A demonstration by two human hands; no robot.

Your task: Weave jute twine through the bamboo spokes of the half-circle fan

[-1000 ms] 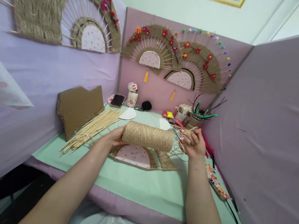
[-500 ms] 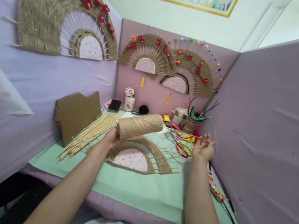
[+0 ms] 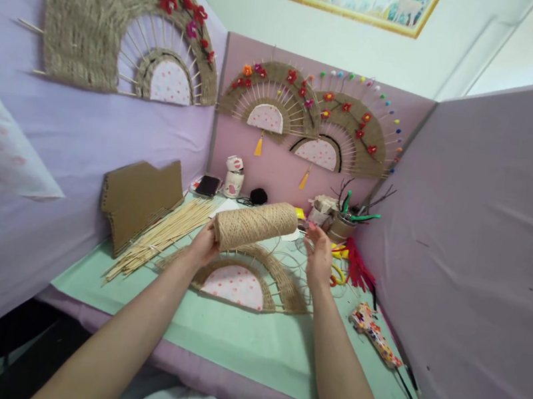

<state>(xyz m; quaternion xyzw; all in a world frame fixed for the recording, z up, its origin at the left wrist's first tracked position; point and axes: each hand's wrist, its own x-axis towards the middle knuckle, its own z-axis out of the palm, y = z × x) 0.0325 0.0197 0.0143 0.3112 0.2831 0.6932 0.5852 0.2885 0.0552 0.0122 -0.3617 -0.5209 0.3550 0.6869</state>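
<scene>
A fat spool of jute twine (image 3: 256, 226) is raised over the table, tilted a little, its right end higher. My left hand (image 3: 203, 245) is closed round the spool's left end. Close to the other end is my right hand (image 3: 320, 258), fingers curled on the loose twine; the strand at the fingertips is hard to make out. Loose loops of twine hang and lie between the spool and this hand. Below the spool lies a half-round woven fan (image 3: 289, 292) with a pink-dotted white centre (image 3: 235, 285) and thin stick ribs, partly hidden by my hands.
Left are a bundle of thin sticks (image 3: 159, 236) and cardboard (image 3: 143, 197). Scissors (image 3: 338, 275), red strands (image 3: 360, 265) and a corded glue gun (image 3: 376, 335) lie right. Behind stand a jar (image 3: 233, 181) and a pot of twigs (image 3: 341, 227). Decorated fans (image 3: 89, 9) hang on the partitions.
My right hand has come left and inward, from far right to near the spool's end. The strand that was stretched taut to it now hangs slack in loops. My left hand still holds the spool.
</scene>
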